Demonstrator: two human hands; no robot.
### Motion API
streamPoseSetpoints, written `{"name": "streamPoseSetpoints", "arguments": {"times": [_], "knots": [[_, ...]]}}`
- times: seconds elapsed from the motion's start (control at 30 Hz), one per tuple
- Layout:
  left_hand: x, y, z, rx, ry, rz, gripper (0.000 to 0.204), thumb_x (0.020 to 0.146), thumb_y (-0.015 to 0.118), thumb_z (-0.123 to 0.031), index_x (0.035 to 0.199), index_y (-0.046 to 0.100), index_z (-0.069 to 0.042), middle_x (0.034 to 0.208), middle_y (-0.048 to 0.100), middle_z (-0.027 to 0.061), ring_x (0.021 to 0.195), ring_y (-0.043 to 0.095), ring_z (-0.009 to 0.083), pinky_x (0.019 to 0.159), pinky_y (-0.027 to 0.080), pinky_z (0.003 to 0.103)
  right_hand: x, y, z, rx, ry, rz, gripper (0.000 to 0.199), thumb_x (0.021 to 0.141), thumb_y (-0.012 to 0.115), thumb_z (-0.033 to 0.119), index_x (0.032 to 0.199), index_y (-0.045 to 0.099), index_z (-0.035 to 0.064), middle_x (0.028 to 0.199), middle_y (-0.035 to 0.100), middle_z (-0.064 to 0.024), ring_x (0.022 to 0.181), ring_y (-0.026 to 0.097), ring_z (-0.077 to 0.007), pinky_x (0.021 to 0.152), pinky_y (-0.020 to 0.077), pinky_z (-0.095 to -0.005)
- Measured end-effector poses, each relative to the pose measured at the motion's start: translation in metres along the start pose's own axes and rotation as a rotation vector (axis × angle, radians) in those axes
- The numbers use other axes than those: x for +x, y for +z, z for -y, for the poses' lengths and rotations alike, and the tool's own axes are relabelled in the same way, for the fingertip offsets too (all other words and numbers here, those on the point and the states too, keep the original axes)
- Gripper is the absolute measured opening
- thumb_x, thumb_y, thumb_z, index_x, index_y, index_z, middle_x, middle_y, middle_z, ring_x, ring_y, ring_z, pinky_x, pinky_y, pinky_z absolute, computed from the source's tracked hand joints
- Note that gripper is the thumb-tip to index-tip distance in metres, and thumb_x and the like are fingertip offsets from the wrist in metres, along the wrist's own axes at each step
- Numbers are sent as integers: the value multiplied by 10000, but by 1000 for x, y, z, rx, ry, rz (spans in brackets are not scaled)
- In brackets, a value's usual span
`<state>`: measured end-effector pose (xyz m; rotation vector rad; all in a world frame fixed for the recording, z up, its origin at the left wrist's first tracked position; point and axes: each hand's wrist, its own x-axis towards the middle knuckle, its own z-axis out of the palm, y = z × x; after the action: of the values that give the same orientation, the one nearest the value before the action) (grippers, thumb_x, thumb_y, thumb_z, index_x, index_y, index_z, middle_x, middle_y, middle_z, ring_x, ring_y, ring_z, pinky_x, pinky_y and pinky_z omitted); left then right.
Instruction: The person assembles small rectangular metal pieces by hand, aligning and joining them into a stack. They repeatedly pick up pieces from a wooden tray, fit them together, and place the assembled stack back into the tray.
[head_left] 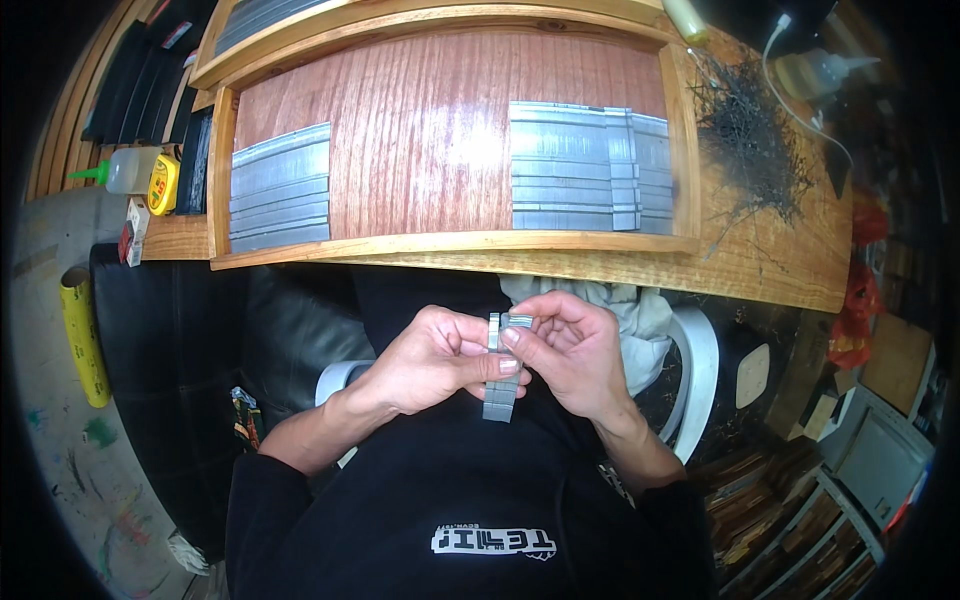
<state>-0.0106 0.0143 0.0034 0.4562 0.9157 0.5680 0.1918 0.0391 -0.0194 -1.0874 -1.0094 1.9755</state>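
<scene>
My left hand [432, 360] and my right hand [575, 352] meet in front of my chest, just short of the table edge. Between their thumbs and fingers they grip a narrow grey segmented strip [500, 402], whose lower end hangs below my left thumb. Its upper part is bent or split near my right fingertips; I cannot tell which. Beyond my hands lies a wooden tray [430, 246] with a reddish-brown bottom. Flat grey strips [280, 190] line its left end, and another block of grey strips [560, 170] fills much of its right side.
Right of the tray, a tangle of thin dark wires [750, 140] lies on the wooden table [600, 284], near a squeeze bottle [815, 72]. At left are a green-tipped bottle [130, 170] and a yellow container [163, 185]. A white chair arm [697, 370] curves beside my right forearm.
</scene>
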Motion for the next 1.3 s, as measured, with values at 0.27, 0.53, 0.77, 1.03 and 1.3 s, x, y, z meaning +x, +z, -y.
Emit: {"name": "streamPoseSetpoints", "arguments": {"times": [0.27, 0.53, 0.77, 1.03, 1.3], "knots": [[0, 0, 7, 27, 73, 7, 210, 1001, 716, -65, 1195, 741, 11, 1030, 789, 113, 927, 759, 150, 790, 625, 272, 1, -3, 8, -6, 108, 67, 119, 979, 714, -3, 1070, 715, -79, 902, 680, -63, 725, 664, -73, 614, 538, -201], [1, -2, 8, 76, 82, 19, 179, 1002, 712, -60, 1160, 754, 16, 1024, 790, 110, 915, 749, 133, 797, 616, 268, -1, -5, 6, -73, 87, 85, 95, 991, 679, -37, 1056, 717, -95, 973, 666, -90, 799, 671, -106, 670, 564, -227], [1, 0, 6, 39, 100, 13, 180, 1002, 710, -50, 1161, 751, 26, 1015, 787, 109, 912, 744, 132, 780, 606, 259, 0, 0, 5, -38, 18, 19, 87, 980, 704, -11, 1016, 733, -84, 895, 657, -67, 653, 663, -75, 542, 525, -208], [0, 3, 9, 59, 162, -143, 191, 998, 688, 0, 1174, 731, 59, 1037, 783, 182, 933, 776, 226, 825, 642, 322, -6, -11, 16, -177, -76, -69, 67, 959, 711, -26, 997, 747, -69, 887, 656, -54, 669, 609, -75, 574, 488, -225], [1, -4, 7, -35, 245, -107, 219, 1003, 674, -7, 1200, 702, 84, 1076, 773, 223, 1024, 771, 306, 911, 638, 385, -19, -118, 143, -224, -526, -670, 215, 976, 746, 132, 1073, 744, -61, 867, 709, -81, 679, 614, -103, 603, 497, -240]]}}
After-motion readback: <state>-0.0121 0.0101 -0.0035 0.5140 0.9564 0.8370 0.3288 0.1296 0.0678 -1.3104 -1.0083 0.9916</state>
